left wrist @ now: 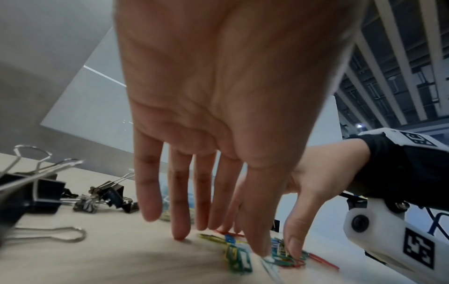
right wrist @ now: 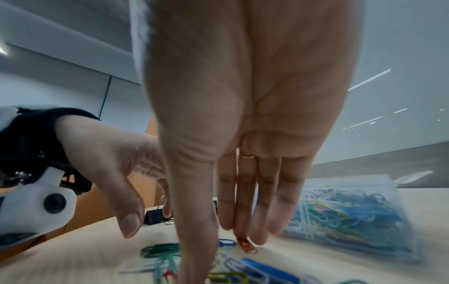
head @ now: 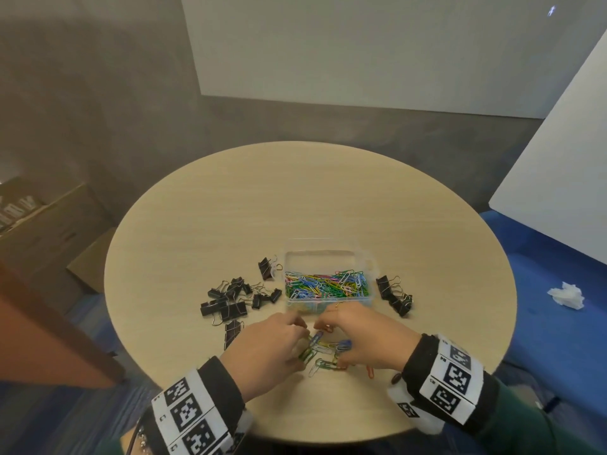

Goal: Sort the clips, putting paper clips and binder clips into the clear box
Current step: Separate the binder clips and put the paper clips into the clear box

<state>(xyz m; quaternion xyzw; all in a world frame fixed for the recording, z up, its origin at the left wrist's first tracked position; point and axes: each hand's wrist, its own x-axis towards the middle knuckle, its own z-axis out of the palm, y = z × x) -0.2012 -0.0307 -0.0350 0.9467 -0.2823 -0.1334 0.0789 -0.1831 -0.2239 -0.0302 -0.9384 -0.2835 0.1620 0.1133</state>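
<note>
**Both hands over the loose paper clips**

Lay scattered at the left on the round table [head: 203, 205]: black binder clips [head: 230, 300]. Reached down with straight, slightly spread fingers to the table: left hand [head: 269, 343]. Lay between both hands: loose coloured paper clips [head: 323, 351]. Stretched down with fingers pressed together, fingertips touching these clips: right hand [head: 364, 339]. Stood just behind the hands, holding many paper clips: clear box [head: 328, 257]. Lay right of it: more binder clips [head: 395, 295].

Left hand [head: 269, 343] and right hand [head: 364, 336] face inward, fingers [left wrist: 179, 201] extended down.
</note>
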